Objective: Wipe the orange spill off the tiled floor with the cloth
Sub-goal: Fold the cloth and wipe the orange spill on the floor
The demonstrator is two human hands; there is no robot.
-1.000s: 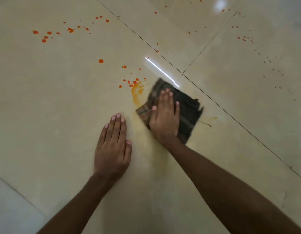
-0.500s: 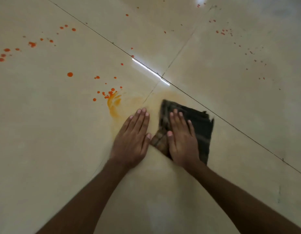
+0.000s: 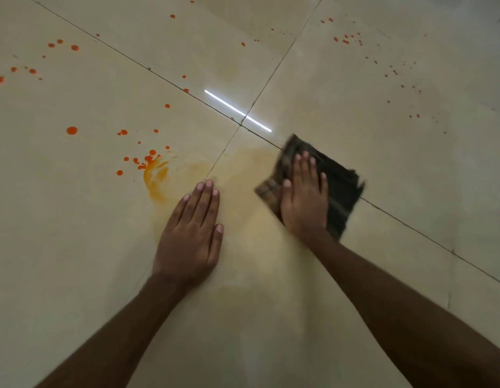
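The orange spill (image 3: 155,179) is a smear with droplets around it on the cream floor (image 3: 75,247), left of the hands. The dark cloth (image 3: 339,189) lies across a grout line, well right of the smear. The right hand (image 3: 303,197) presses it flat, fingers straight. The left hand (image 3: 191,236) rests flat on bare tile, fingers straight, holding nothing.

left hand (image 3: 188,239): flat, fingers straight, together | right hand (image 3: 303,200): flat, palm down, fingers extended
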